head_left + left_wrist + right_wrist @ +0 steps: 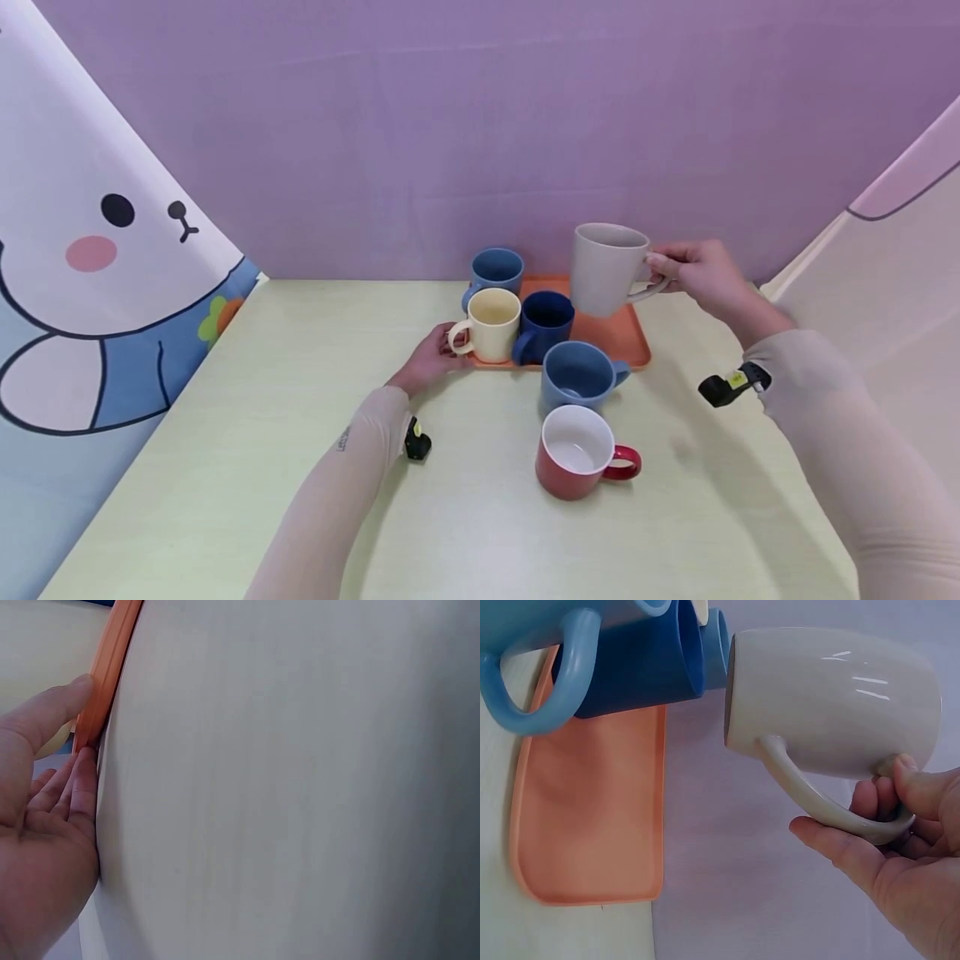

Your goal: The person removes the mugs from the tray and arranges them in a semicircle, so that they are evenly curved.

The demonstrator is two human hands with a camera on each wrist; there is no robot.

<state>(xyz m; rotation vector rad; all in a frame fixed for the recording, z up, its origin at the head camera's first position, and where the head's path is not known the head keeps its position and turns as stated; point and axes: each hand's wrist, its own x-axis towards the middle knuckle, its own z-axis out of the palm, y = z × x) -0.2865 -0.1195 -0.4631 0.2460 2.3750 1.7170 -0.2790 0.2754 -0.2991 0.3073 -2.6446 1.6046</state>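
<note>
My right hand (pixel 697 271) grips a pale grey mug (pixel 606 271) by its handle, holding it upright above the right part of an orange tray (pixel 622 337). In the right wrist view the fingers (pixel 840 851) curl through the handle. At the tray's front left corner, my left hand (pixel 431 362) pinches the rim, thumb on top and fingertips against the outer edge in the left wrist view. Beside it on the tray stands a cream mug (pixel 497 333), next to a dark blue mug (pixel 546 340). Behind the cream one is a blue mug (pixel 497 268).
Another blue mug (pixel 577 390) stands at the tray's front edge, handle to the right. Nearer me is a red mug (pixel 567 477) with a white inside. A purple cloth (pixel 375 150) hangs behind the pale table (pixel 315 333); a printed cloth (pixel 82 275) hangs at left.
</note>
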